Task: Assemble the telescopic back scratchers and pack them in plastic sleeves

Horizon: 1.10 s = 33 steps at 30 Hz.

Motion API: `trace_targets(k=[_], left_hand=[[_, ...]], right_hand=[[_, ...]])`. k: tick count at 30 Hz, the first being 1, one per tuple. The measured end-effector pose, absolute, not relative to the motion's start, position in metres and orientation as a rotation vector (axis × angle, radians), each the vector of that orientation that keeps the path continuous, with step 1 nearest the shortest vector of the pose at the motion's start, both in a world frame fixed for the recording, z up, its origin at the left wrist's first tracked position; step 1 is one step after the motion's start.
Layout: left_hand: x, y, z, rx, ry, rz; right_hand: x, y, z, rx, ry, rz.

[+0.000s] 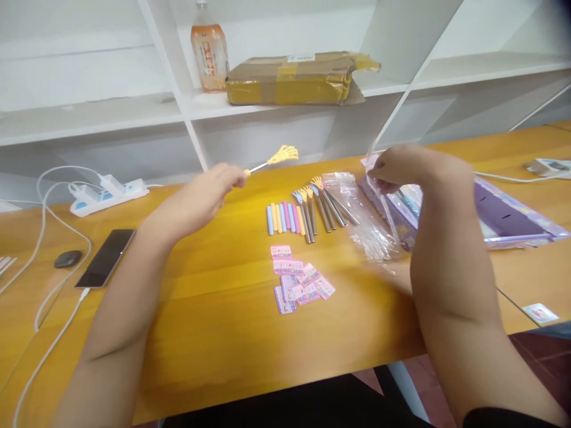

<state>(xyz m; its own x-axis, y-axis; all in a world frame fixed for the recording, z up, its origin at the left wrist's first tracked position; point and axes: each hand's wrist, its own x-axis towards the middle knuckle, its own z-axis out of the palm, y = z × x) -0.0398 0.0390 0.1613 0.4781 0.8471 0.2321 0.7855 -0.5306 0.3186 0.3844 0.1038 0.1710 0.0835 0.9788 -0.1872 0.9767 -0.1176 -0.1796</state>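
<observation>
My left hand [209, 193] is closed round the yellow handle of a back scratcher with a small yellow hand-shaped head [284, 154], held above the table. My right hand [399, 166] pinches a clear plastic bag [389, 208] that hangs from its fingers over the bag pile. Several metal back scratchers [332, 211] with yellow, blue and pink heads lie on the table between my hands. A row of pastel handle sleeves [285, 219] lies left of them. Small pink and purple printed cards [301, 282] are spread nearer to me.
A stack of clear plastic bags [352, 199] lies beside an open purple box [513, 217] at right. On the left are a phone [106, 258], a mouse [68, 258] and a power strip [111, 195] with cables. A taped carton [294, 77] and an orange bottle [209, 56] stand on the shelf.
</observation>
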Motion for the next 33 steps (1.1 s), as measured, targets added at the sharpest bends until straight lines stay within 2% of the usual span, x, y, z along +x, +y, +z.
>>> trace_targets(k=[3,6,11,14,18,21,25,28,33], left_hand=[[-0.035,0.039,0.166,2.64,1.423,0.579],[-0.024,0.031,0.17,2.504,1.362,0.679],[0.007,0.004,0.163,2.199,1.112,0.678],[0.026,-0.009,0.15,2.104,1.048,0.672],[0.04,-0.011,0.135,1.956,0.825,0.831],[0.039,-0.003,0.133,1.811,0.876,1.027],[0.03,0.01,0.138,1.61,0.914,1.179],[0.027,0.013,0.14,1.541,0.841,1.191],[0.033,0.007,0.135,1.543,0.778,1.098]], right_hand=[[0.375,0.071,0.199,-2.125,-2.046,0.254],[0.351,0.039,0.208,-1.687,-1.958,0.256],[0.29,0.008,0.185,-1.108,-1.83,0.438],[0.26,0.001,0.167,-0.914,-1.927,0.561],[0.247,-0.002,0.161,-0.685,-2.144,0.533],[0.254,-0.004,0.169,-0.62,-2.216,0.465],[0.269,0.006,0.176,-0.887,-2.062,0.418],[0.271,0.026,0.17,-0.956,-2.015,0.607],[0.248,0.054,0.142,-0.6,-1.902,1.164]])
